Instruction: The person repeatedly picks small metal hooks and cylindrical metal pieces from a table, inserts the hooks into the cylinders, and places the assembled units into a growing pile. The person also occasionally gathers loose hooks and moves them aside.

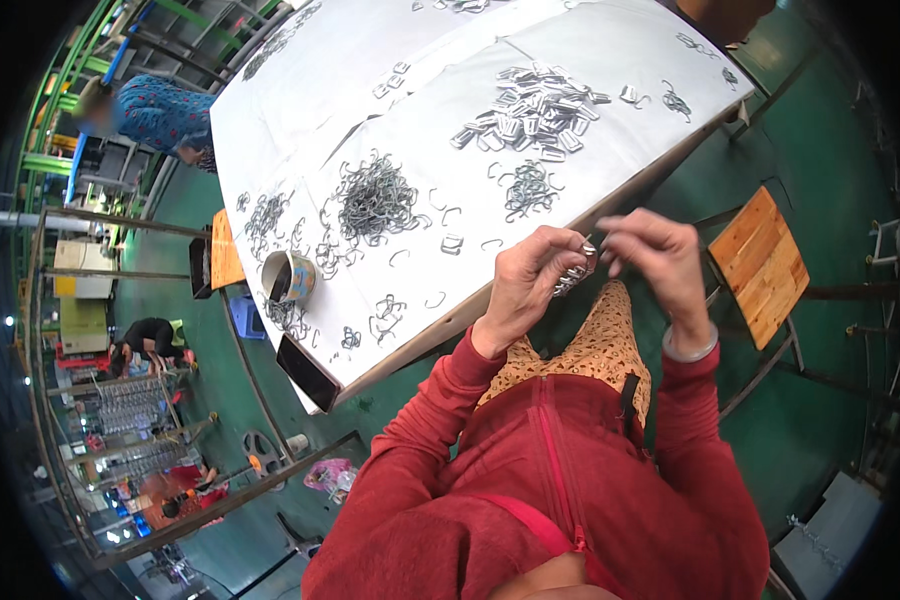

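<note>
Beside the near edge of the table [620, 150], your left hand [525, 278] pinches small, shiny metal pieces [574, 277], bunched against its curled fingers [558, 240]; your right hand [660, 255], alongside, blurs: I cannot tell its grip.

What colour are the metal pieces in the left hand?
The metal pieces in the left hand are shiny silver-grey; head view shows it.

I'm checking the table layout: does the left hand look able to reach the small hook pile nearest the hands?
Probably yes: nothing visible blocks the left hand from the hook pile, though it holds metal pieces.
</note>
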Action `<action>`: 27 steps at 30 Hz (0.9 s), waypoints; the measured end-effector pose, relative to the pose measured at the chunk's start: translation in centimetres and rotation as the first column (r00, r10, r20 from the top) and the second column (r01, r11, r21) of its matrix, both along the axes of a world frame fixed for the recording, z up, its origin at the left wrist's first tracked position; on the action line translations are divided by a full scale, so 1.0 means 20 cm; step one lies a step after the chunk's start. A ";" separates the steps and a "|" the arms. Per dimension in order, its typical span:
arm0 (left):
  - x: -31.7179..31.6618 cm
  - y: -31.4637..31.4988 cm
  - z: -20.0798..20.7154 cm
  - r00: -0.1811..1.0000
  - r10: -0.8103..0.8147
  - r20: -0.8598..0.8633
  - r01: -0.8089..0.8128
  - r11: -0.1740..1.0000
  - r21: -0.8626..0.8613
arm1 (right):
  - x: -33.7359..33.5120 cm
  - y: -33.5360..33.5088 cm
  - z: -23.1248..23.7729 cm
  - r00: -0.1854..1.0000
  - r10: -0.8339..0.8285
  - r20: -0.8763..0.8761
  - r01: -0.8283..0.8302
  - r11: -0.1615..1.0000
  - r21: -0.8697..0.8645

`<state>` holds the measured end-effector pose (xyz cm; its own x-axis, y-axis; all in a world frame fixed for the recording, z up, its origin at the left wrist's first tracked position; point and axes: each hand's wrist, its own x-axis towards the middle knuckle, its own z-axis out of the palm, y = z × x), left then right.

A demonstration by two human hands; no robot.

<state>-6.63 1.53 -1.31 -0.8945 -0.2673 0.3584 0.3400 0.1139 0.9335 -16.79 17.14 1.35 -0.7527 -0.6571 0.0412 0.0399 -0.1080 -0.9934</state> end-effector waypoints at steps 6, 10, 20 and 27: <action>0.06 -0.01 0.00 0.993 -0.072 0.091 0.051 0.977 0.207 | -0.45 -0.41 -0.36 0.804 0.089 -0.587 0.092 0.958 0.271; 0.07 -0.03 -0.02 0.998 -0.044 0.037 0.039 0.993 0.112 | -0.61 -0.57 -0.58 0.459 0.276 -0.844 0.295 0.849 0.438; 0.11 -0.06 0.00 0.991 0.059 0.124 -0.081 0.980 0.182 | -0.08 -0.26 0.04 0.999 0.000 -0.042 0.003 0.997 0.083; 0.11 -0.01 0.09 0.993 0.100 0.057 -0.092 0.986 -0.141 | 0.15 -0.09 0.11 0.982 -0.142 -0.124 0.141 0.990 -0.017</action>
